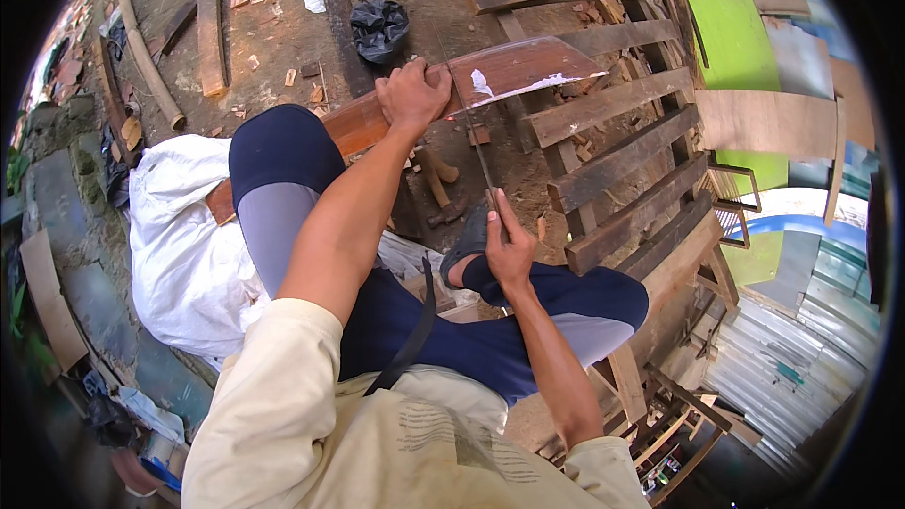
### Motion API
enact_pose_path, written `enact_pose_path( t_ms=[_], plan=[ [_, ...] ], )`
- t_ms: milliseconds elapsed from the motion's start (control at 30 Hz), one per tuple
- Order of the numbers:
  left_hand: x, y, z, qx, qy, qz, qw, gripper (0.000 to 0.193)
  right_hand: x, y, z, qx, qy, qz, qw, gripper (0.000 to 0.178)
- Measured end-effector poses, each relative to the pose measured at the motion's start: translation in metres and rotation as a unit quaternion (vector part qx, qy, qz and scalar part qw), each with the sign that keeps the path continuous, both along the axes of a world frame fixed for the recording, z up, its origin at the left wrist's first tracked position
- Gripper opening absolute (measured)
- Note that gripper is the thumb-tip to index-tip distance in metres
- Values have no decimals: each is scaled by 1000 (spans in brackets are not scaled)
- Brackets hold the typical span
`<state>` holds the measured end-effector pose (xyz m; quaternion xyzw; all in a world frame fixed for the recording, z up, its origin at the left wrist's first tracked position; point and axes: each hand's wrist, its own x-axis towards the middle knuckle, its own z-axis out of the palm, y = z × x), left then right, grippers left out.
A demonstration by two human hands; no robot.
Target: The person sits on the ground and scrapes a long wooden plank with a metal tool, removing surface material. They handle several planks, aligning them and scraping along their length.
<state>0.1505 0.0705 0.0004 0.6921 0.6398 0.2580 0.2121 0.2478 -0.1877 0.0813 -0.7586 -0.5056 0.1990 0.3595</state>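
Note:
A reddish-brown wooden board [353, 123] lies across in front of me, with white patches along its right part. My left hand [412, 99] presses on the board with curled fingers, gripping its edge. Just right of that hand, a thin saw [481, 155] crosses the board, its blade seen nearly edge-on. My right hand [510, 240] is closed around the saw's near end, below the board; the handle is mostly hidden in the fingers. On the ground between the hands lies a hammer [437, 190] with a wooden handle, close to my shoe [466, 243].
A slatted wooden frame [613, 108] stands close on the right. Loose planks [210, 28], wood scraps and a black plastic bag [380, 30] lie on the dirt ahead. White sacking [184, 245] is at my left knee. Corrugated metal sheets [782, 368] lie at the far right.

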Motion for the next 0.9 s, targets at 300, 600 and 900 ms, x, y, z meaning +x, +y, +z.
enact_pose_path(
  t_ms=[300,600,900],
  plan=[
    [0,0,-2,6,10,5,1000,46,0,-1,4,-52,43,-7,998,38],
    [1,1,1,-38,30,-6,999,50,-2,4,0,3,15,-1,1000,38],
    [2,2,6,-49,31,-7,998,51,-3,13,10,-14,40,-12,999,37]
  ],
)
